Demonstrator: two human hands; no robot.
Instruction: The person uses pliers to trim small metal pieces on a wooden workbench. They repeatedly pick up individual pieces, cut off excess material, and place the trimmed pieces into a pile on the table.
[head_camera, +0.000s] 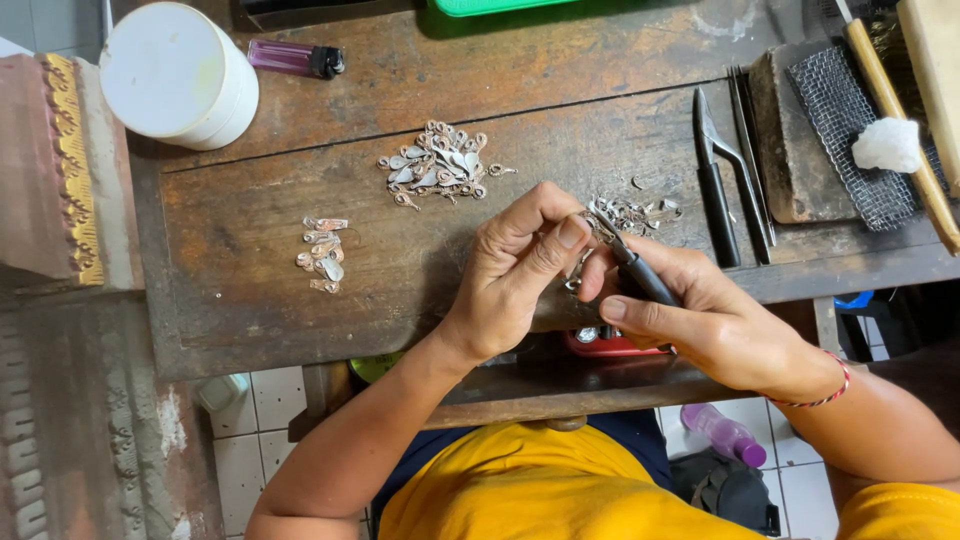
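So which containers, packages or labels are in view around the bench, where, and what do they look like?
White tub: far left of the wooden bench, round, plain lid, no label showing.
Purple lighter: beside the tub, translucent, black cap.
Purple bottle: on the tiled floor under the right hand, small, lying down.
Green tray edge: top, mostly out of view.
No signs or screens.

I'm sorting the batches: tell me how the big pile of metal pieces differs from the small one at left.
The big pile holds many pieces in a loose heap; the small pile holds only a few, stacked in a short column. The big pile lies farther up the bench, the small pile nearer its left edge. Both are small silvery, drop-shaped pieces.
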